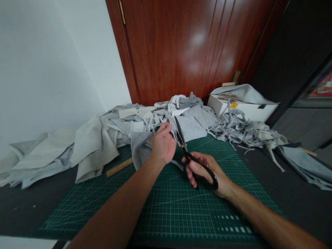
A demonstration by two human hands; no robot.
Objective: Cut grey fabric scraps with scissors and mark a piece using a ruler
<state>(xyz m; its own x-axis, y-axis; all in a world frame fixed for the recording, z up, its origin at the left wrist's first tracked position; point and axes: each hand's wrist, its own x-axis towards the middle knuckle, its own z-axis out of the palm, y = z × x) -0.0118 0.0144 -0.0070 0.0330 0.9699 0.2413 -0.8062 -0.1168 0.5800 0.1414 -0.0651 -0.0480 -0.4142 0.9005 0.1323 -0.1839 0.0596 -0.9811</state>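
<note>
My right hand [201, 167] grips a pair of black-handled scissors [183, 143], its fingers through the loops. The blades point up and away, parted a little, beside the fingers of my left hand [164, 143]. My left hand is raised above the mat with its fingers curled together. A piece of grey cloth [140, 147] hangs against the far side of that hand and seems held in its fingers, though the grip itself is partly hidden. Below and between the hands, a pale edge of cloth shows.
Both hands are over a green cutting mat [178, 214]. Behind lies a heap of grey and white cloth pieces [197, 121]. Larger cloth sheets [89, 145] and a wooden ruler [119, 167] are left. At right are tangled scraps [249, 129], a white box [241, 107] and folded cloth [308, 164].
</note>
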